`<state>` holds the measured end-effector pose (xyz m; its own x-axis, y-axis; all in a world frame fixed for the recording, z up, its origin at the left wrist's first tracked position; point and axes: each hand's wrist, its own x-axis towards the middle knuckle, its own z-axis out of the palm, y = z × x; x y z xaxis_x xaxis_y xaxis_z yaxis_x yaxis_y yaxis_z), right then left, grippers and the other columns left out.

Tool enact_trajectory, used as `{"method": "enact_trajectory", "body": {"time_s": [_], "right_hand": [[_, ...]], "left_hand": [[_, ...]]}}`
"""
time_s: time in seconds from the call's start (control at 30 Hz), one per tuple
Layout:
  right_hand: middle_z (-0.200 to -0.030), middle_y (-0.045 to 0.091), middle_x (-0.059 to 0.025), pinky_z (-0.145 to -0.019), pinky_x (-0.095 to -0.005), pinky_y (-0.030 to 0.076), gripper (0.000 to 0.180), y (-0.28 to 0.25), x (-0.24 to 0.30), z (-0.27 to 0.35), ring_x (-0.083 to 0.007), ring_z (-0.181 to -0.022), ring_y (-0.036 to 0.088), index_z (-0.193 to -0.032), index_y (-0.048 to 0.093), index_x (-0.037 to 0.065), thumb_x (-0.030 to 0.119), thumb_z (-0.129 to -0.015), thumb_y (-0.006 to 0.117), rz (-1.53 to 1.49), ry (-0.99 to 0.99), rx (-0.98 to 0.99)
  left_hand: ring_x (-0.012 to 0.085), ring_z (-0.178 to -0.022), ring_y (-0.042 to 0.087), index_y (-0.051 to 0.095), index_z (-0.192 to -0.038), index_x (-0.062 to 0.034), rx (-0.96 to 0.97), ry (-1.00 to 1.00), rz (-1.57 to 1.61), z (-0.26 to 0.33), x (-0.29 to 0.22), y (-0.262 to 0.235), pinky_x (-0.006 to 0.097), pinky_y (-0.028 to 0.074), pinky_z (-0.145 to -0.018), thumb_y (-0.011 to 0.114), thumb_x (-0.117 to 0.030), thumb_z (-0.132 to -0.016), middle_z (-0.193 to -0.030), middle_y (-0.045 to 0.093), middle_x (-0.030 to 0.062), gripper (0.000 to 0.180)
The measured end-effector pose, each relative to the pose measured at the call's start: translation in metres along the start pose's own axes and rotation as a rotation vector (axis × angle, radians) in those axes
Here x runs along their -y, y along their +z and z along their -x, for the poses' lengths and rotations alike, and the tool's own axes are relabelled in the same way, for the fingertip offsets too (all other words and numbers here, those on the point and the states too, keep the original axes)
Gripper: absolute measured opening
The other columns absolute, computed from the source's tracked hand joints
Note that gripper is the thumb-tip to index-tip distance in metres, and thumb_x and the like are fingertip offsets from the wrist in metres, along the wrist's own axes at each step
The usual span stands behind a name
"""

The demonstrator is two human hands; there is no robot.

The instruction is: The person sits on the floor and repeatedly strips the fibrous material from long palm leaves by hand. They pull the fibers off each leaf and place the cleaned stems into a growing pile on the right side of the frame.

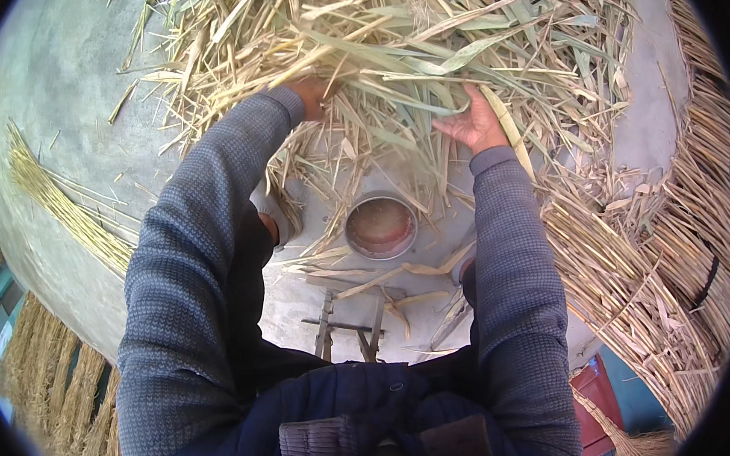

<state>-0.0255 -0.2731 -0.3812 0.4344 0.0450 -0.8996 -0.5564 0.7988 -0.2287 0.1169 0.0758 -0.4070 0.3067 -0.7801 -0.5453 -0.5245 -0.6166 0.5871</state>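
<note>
A large loose heap of dry straw-coloured stalks and long green-grey leaves (385, 46) covers the far part of the floor. My left hand (312, 97) reaches into its near edge. Stalks and leaves cover its fingers, so I cannot see whether they grip anything. To its right, my right hand (475, 123) is at the same edge, thumb stretched out and palm partly showing. Leaves lie over its fingertips, and a long pale leaf (507, 129) hangs beside its wrist.
Between my feet stands a round metal bowl (380, 228) with a reddish-brown inside. A bundle of thin yellow-green stems (67, 204) lies at left. Long stalks (644, 292) are stacked along the right. Brush-like fibre bundles (55, 381) are at lower left, and a broom head (644, 446) at lower right.
</note>
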Motion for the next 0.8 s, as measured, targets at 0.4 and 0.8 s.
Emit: {"method": "enact_trajectory", "body": {"time_s": [0.4, 0.8], "right_hand": [[-0.143, 0.045, -0.0244, -0.112, -0.0527, 0.042, 0.055, 0.120, 0.245, 0.028, -0.0394, -0.130, 0.049, -0.133, 0.050, 0.001, 0.030, -0.092, 0.070, 0.145, -0.494, 0.253], [-0.139, 0.054, -0.0216, -0.084, -0.0338, 0.064, 0.070, -0.007, 0.152, 0.166, -0.0272, -0.122, 0.060, -0.151, 0.034, -0.007, 0.023, -0.097, 0.066, 1.086, -0.340, -0.051]], "left_hand": [[0.0363, -0.098, 0.066, 0.068, -0.097, -0.0092, -0.524, 0.028, -0.622, -0.037, 0.025, -0.253, 0.047, 0.053, -0.084, 0.069, -0.028, -0.077, -0.101, 0.069, 0.0140, 0.027], [0.0313, -0.093, 0.066, 0.065, -0.088, -0.0121, 0.014, 0.356, -0.322, 0.060, -0.130, -0.019, 0.046, 0.051, -0.080, 0.077, -0.015, -0.068, -0.094, 0.068, 0.0053, 0.024]]}}
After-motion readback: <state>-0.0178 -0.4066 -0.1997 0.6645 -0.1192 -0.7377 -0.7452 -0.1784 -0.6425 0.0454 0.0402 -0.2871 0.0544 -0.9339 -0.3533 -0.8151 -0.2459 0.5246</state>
